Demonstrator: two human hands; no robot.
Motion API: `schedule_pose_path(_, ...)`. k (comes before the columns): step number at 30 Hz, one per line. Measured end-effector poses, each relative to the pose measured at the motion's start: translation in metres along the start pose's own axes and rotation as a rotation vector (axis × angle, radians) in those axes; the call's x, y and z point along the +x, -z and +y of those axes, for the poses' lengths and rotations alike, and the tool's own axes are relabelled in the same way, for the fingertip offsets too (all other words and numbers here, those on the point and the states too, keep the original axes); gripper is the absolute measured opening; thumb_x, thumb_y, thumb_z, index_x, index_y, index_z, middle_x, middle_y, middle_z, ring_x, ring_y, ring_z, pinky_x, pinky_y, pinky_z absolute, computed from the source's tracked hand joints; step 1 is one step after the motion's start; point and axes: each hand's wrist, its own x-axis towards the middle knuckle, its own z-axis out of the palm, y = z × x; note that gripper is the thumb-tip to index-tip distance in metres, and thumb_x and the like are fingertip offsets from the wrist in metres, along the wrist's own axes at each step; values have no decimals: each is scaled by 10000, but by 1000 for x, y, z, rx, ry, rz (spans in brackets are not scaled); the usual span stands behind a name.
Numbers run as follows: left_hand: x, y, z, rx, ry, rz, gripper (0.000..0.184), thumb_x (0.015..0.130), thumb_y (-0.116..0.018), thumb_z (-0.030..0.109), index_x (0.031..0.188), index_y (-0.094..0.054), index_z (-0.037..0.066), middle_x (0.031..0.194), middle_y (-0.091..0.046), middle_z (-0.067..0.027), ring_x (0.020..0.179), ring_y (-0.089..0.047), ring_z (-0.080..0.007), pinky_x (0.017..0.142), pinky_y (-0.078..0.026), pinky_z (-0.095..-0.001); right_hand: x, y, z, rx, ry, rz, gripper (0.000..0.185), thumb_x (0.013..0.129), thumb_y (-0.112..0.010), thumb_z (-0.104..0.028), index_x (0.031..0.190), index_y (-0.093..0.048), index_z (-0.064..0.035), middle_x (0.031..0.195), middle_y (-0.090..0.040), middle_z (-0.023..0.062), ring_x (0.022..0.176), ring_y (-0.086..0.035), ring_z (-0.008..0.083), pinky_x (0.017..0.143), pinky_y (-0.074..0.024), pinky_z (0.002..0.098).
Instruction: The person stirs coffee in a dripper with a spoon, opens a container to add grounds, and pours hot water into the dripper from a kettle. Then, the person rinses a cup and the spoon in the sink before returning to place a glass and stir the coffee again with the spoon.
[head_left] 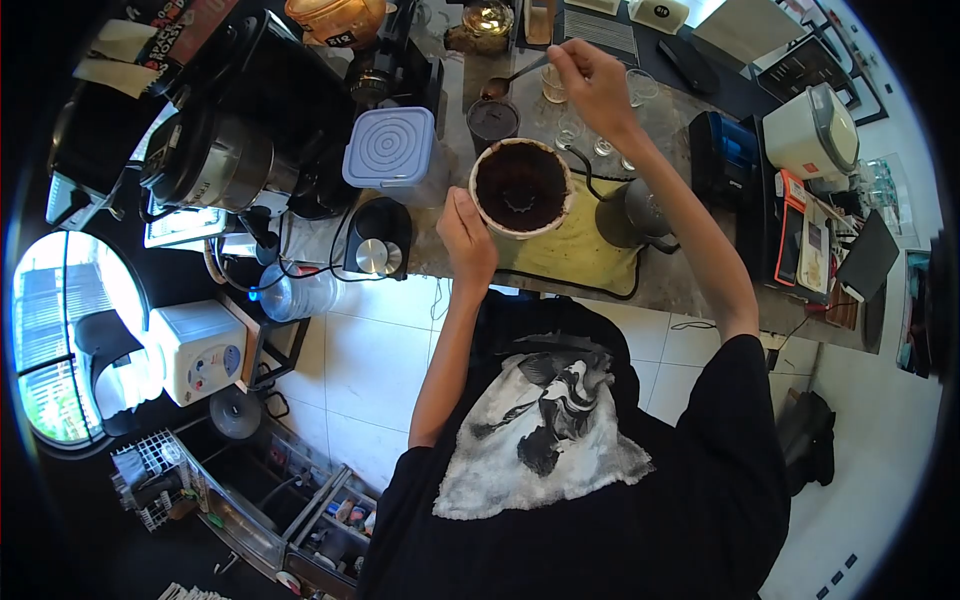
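My left hand point(468, 240) is closed on the left side of a coffee dripper point(480, 222), which has a pale paper filter with dark brown coffee grounds point(520, 190) in it. A spoon point(525, 70) is pinched in my right hand point(597, 85). The spoon's bowl points left and hangs just over a dark round canister point(493, 120) behind the dripper. To the right of the dripper stands a grey gooseneck kettle point(635, 212). Beneath lies a yellow-green cloth point(580, 265) with a dark edge. Whether the dripper rests on something is hidden.
A container with a blue-grey lid point(392, 145) stands left of the dripper. Several small glasses point(568, 130) sit behind the kettle. Coffee machines point(215, 165) crowd the counter's left side. An orange-edged device point(800, 235) is at the right. A water bottle point(295, 292) stands lower left.
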Motion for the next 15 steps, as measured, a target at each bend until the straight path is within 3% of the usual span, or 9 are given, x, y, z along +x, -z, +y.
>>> schedule_pose_path(4,1,0,-1,-4,5,-1,400,1046,-321,265,795,-473,-6,692,-495,-48,649,-443,-106,592,-378,-282,-2,30,-29,158,-95,-21,226,960,-577,-193,836,-616,-8,595,-485,-55,558,-420,12,487,-318,208)
schedule_pose_path(8,-2,-1,2,-27,26,5,403,1047,-324,273,798,-479,-3,699,-496,-38,657,-442,-102,596,-379,-277,-19,57,-76,174,-100,-76,221,960,-576,-190,825,-612,-19,594,-477,-56,553,-416,17,487,-314,208)
schedule_pose_path(11,0,-5,5,-50,-19,50,389,1041,-331,245,753,-419,-2,618,-404,-79,574,-370,-140,545,-349,-310,-37,64,-94,-3,-53,-150,220,933,-594,-176,837,-601,22,560,-479,12,512,-437,76,479,-348,267)
schedule_pose_path(13,1,-5,4,-53,-24,47,388,1041,-333,245,752,-418,0,615,-400,-75,572,-368,-138,542,-346,-311,-48,65,-102,-229,-8,-314,194,919,-597,-149,826,-589,21,596,-533,92,510,-504,182,511,-390,317)
schedule_pose_path(14,0,-5,4,-53,-26,49,387,1041,-335,244,751,-417,1,611,-396,-70,570,-367,-137,539,-343,-312,-53,62,-102,-229,-9,-312,194,919,-597,-149,826,-589,21,596,-533,92,510,-504,182,511,-390,317)
schedule_pose_path(15,0,-4,4,-52,-27,47,387,1041,-335,244,751,-417,1,611,-396,-70,570,-367,-137,539,-343,-312,-58,58,-99,-226,36,-318,184,915,-598,-144,829,-588,18,626,-553,130,532,-528,242,533,-409,340)
